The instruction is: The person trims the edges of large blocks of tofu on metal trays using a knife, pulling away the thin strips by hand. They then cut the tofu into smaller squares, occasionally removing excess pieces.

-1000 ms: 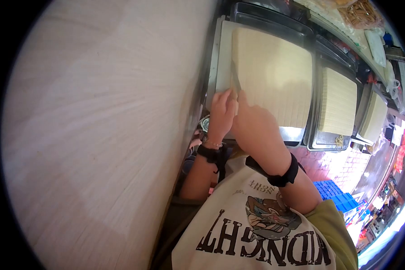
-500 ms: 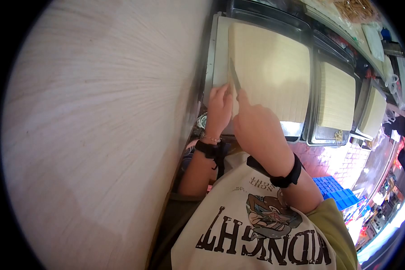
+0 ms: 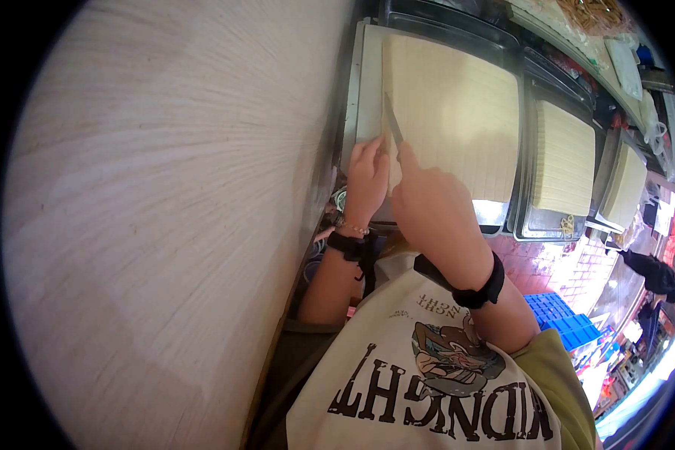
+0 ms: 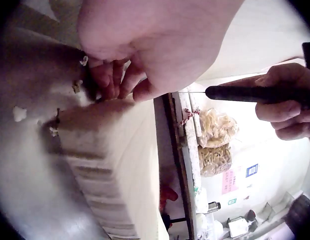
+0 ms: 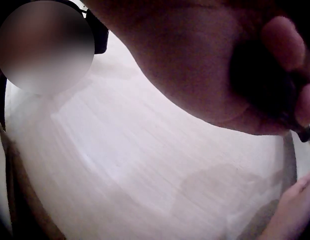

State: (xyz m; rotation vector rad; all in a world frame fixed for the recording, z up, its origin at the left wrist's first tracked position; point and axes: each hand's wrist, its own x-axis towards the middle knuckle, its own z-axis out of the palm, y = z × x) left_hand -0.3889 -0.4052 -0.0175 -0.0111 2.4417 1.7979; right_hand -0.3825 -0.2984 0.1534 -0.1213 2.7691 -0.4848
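A large pale slab that looks like tofu (image 3: 457, 112), scored into strips, lies on a light board (image 3: 369, 90) in a metal tray. My right hand (image 3: 431, 199) grips a knife (image 3: 393, 124) with its forefinger stretched toward the blade, which lies along the slab's left edge. In the left wrist view the knife's black handle (image 4: 240, 95) shows inside the curled fingers. My left hand (image 3: 367, 169) is at the slab's near left edge. Its bent fingertips (image 4: 112, 85) rest against the slab's corner in the left wrist view, beside small white crumbs on the metal.
A second cut slab (image 3: 562, 154) sits in a tray on the right, and a third (image 3: 624, 187) stands beyond it. A pale wall-like surface (image 3: 165, 225) runs close along the left. Blue crates (image 3: 562, 319) are low on the right; bagged goods (image 3: 592, 15) line a shelf behind.
My right hand has shifted slightly right, away from the left hand, with more of the blade showing. My left hand keeps its place. A dark shape has appeared at the far right.
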